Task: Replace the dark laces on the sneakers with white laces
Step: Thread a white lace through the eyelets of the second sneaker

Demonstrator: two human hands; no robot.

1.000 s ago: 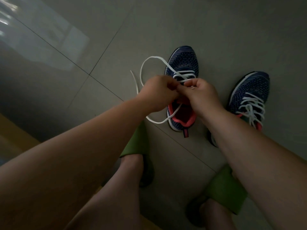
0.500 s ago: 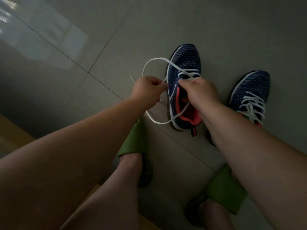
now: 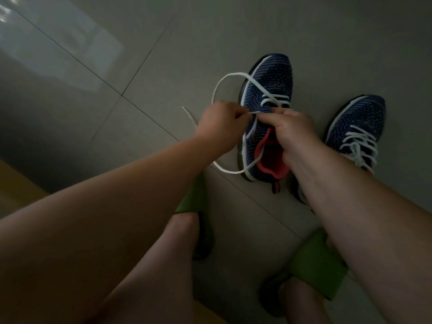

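Navy knit covers two sneakers on the grey tiled floor [image 3: 187,43]. The left sneaker [image 3: 268,90] has its coral-lined opening showing and carries one white lace [image 3: 219,87], threaded through only the front rows; the rest arcs out in a wide loop to the left of the toe, and another stretch curves along the floor by the heel. The right sneaker [image 3: 355,122] stands just beside it, laced in white all the way up, its heel cut off behind the right forearm.

Two hands meet over the left sneaker's middle. The left hand [image 3: 219,127] pinches the lace tip between thumb and fingertips, fingers curled around it. The right hand [image 3: 292,129] is curled on the shoe's upper near the eyelets; which eyelet it is working cannot be made out, and its fingertips are hidden.

Two green slippers [image 3: 315,265] sit on the person's feet, both partly covered by the arms and legs. Lighting is dim, so fine detail of the knit and eyelets is hard to read.
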